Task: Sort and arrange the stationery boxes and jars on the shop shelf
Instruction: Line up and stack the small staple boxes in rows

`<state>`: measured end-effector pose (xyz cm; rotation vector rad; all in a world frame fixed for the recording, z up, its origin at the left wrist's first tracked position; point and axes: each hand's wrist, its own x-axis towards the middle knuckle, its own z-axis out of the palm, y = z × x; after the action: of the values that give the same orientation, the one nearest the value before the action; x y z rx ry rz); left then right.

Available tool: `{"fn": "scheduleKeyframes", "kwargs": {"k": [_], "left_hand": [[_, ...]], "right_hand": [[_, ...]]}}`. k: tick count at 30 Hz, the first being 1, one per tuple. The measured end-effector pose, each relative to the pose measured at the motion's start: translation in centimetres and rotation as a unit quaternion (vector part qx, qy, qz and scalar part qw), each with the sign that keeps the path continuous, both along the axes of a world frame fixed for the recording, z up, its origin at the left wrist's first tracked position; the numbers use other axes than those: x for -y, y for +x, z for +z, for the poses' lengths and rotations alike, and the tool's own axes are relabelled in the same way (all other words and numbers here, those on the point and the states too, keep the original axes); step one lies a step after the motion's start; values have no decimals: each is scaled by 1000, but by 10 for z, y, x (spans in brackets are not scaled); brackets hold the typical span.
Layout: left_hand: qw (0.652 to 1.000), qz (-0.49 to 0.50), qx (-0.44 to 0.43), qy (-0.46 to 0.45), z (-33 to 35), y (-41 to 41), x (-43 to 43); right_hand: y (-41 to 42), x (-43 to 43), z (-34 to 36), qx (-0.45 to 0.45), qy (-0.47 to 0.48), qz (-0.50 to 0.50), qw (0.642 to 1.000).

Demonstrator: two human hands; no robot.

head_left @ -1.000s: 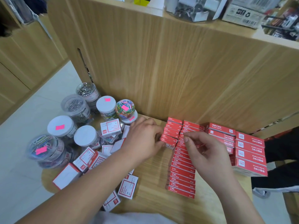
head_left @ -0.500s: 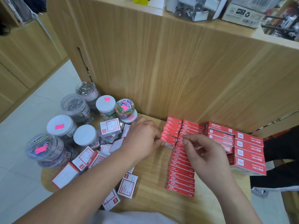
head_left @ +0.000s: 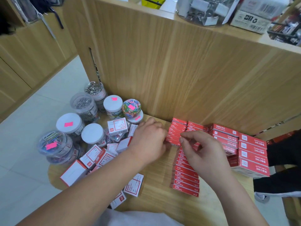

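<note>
Small red staple boxes (head_left: 184, 178) lie in a long row on the low wooden shelf (head_left: 156, 199), with a second short stack (head_left: 176, 130) behind them. My left hand (head_left: 149, 141) presses against the left end of that short stack. My right hand (head_left: 202, 154) pinches the front box of the stack from the right with thumb and forefinger. Larger red boxes (head_left: 253, 154) stand in rows on the right. White and red paper-clip boxes (head_left: 117, 128) lie jumbled on the left, beside several clear jars (head_left: 92, 136) of clips with white lids and pink stickers.
A tall wooden panel (head_left: 179, 70) rises right behind the shelf. On its top sit a tub of binder clips (head_left: 202, 10) and cardboard boxes (head_left: 254, 15). Tiled floor (head_left: 32, 121) lies left. A dark shoe (head_left: 280, 188) shows at right.
Both hands have closed in on the short red stack; my right hand shifted slightly left and up along the row. The boxes sit much as before.
</note>
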<state>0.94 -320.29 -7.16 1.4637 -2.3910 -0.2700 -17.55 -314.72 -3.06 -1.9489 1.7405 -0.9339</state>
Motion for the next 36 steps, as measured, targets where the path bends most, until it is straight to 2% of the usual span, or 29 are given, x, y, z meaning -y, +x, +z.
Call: {"fn": "scheduleKeyframes", "kwargs": {"k": [2,5,8,11,16,18,20,22,24,26,28,32,36], "left_hand": [[999,-3,-35,8,13,15,-2],[991,11,-134,11,30,54,-13],[976,58,-208,29,43,95,-35],[972,89,-211,47,48,123,-65],[973,106,-187,86,42,141,-96],[970,107,-189,104,39,144,-99],[969,103,-194,113,39,146,-100],[968,98,-204,112,43,147,-98],[965,98,-216,111,46,149,-96],[964,95,-222,112,48,150,-92],[965,90,-221,110,49,152,-89],[968,81,-209,110,52,154,-81],[968,67,-221,100,55,143,-67]], "right_hand": [[3,-1,4,1,8,4,1000],[17,-8,10,31,22,15,999],[48,-19,11,75,94,53,991],[79,-31,-1,70,162,84,981],[99,-34,-19,42,152,16,987],[97,-23,-16,1,114,-11,993],[93,-6,-9,-104,78,-18,991],[91,16,-4,-223,69,22,972],[92,37,-1,-294,127,89,943],[92,50,-2,-328,195,120,917],[90,54,-5,-344,211,127,906],[87,47,3,-307,136,114,935],[80,30,27,-124,104,82,983]]}}
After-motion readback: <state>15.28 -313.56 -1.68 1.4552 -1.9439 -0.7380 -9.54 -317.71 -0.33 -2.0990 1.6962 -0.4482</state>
